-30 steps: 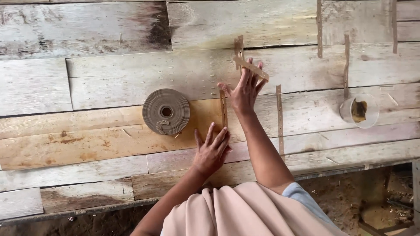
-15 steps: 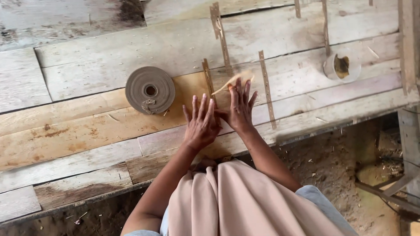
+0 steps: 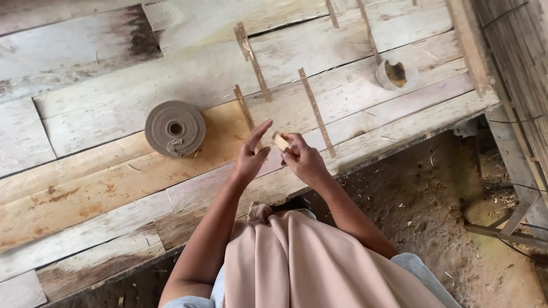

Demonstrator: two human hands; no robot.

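Head view: weathered plank table (image 3: 85, 188); round grey-brown strip coil (image 3: 174, 129) lying flat; white cup (image 3: 395, 74); thin perforated tan strips (image 3: 317, 113). Right hand (image 3: 303, 158) pinches small tan strip piece (image 3: 279, 141) above table edge; left hand (image 3: 250, 155) open, empty. Piece likely light, bendable; pinch ends.

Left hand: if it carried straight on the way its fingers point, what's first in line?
Probably the short brown strip lying on the plank table, just beyond the left hand; its height above the boards is unclear.
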